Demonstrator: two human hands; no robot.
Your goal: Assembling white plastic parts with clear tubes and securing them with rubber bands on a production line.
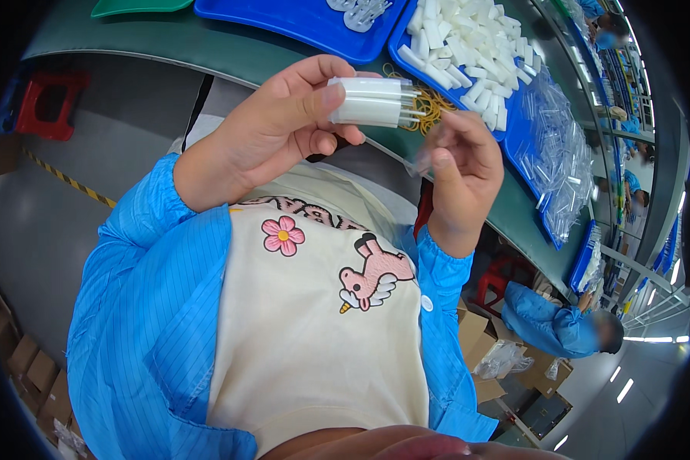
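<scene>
My left hand [280, 115] is closed around a clear plastic tube with white rod-like pieces [372, 101] inside, held sideways above the table edge. Thin prongs stick out of its right end. To the right, my right hand [464, 165] pinches a small clear plastic piece [422, 162], slightly blurred and partly covered by the fingers; its exact kind I cannot make out. The two hands are apart. Just behind them, a heap of yellow rubber bands [435, 107] lies on the green tabletop [241, 57].
A blue tray [284, 27] holds clear pronged discs. Beside it stands a tray of white blocks [468, 46], then a pile of clear tubes [552, 146]. A green tray [138, 6] is far left. A red stool [50, 106] stands on the floor; a co-worker [548, 318] sits right.
</scene>
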